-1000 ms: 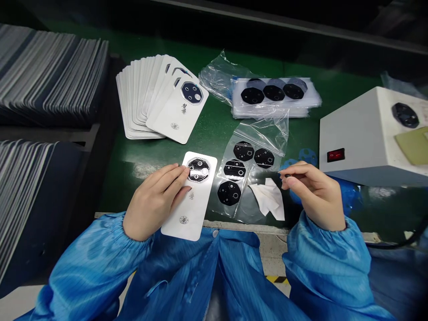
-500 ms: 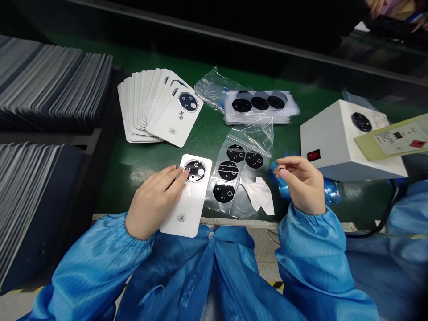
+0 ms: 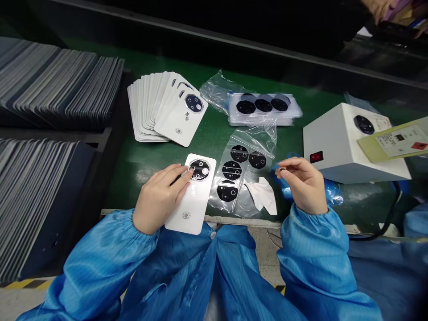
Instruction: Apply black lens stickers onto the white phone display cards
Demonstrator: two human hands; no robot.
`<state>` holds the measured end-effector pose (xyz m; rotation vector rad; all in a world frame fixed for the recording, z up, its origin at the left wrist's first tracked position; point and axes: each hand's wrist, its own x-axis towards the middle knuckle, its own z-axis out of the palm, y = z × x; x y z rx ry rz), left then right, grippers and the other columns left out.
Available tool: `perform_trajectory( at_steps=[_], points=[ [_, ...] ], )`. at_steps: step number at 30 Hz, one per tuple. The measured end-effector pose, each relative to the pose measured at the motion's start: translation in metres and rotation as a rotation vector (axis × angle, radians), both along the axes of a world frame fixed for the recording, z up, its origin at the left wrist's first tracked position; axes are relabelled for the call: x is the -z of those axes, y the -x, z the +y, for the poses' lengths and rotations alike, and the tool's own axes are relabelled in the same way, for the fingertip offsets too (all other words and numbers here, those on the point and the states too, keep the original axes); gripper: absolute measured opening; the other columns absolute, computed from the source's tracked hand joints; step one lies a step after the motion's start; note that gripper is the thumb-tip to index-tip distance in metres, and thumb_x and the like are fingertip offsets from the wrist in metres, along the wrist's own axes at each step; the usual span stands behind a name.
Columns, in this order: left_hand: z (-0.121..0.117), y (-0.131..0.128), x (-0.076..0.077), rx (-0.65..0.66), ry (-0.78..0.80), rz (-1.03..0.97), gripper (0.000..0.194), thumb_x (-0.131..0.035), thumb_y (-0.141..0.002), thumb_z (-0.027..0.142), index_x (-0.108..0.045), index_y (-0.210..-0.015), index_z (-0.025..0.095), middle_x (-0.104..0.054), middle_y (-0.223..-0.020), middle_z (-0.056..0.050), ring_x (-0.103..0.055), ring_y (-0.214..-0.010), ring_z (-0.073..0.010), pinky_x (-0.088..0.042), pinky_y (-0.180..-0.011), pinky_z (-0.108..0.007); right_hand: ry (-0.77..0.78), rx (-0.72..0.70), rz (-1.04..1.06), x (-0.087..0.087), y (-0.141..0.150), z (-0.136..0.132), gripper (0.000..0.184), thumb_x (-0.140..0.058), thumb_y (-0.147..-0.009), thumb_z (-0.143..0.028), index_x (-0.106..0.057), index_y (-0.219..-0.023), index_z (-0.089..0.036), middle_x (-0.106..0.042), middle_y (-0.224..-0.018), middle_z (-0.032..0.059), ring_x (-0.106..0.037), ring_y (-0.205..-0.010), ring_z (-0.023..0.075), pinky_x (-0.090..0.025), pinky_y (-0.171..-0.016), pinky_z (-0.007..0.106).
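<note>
A white phone back panel lies at the table's front edge, its lower end sticking out over it. Near its top is an octagonal black camera cover with round holes. My left hand rests over the panel's left side, fingers stretched out, fingertips at the camera cover's left edge. Off to the right, my right hand is raised with thumb and fingers pinched on a tiny dark piece, too small to name. Between the hands, several black octagonal covers lie on a clear plastic bag beside a torn white paper.
A fanned stack of white panels is behind my left hand. Further right are clear trays with black covers. A white box with a red switch stands right. Racks of dark panels fill the left. Another person's hand shows top right.
The whole view has shifted slightly, so things on the left appear further right. Both hands keep nearly the same pose and place relative to the panel and table.
</note>
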<state>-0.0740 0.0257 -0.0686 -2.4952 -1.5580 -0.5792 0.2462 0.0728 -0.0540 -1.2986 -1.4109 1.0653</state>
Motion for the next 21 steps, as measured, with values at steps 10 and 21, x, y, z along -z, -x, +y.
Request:
perform_trajectory(
  at_steps=[10, 21],
  points=[
    [0.0044, -0.0004, -0.0044, 0.005, 0.036, 0.037, 0.032, -0.051, -0.085, 0.016, -0.06, -0.114, 0.008, -0.067, -0.103, -0.012, -0.06, -0.097, -0.0271, -0.051, -0.082, -0.04, 0.022, 0.024, -0.009, 0.002, 0.002, 0.0013, 0.012, -0.066, -0.075, -0.024, -0.065, -0.087, -0.023, -0.061, -0.075, -0.0011, -0.057, -0.067, 0.0098, -0.047, -0.064, 0.024],
    [0.0009, -0.0003, -0.001, 0.002, 0.036, 0.034, 0.029, -0.05, -0.087, 0.017, -0.062, -0.112, 0.008, -0.067, -0.109, -0.012, -0.059, -0.105, -0.0271, -0.05, -0.087, -0.04, -0.015, 0.046, -0.07, 0.0013, 0.0002, 0.0018, 0.005, -0.064, -0.078, -0.027, -0.066, -0.08, -0.023, -0.061, -0.069, -0.0013, -0.058, -0.061, 0.0107, -0.047, -0.061, 0.026]
  ],
)
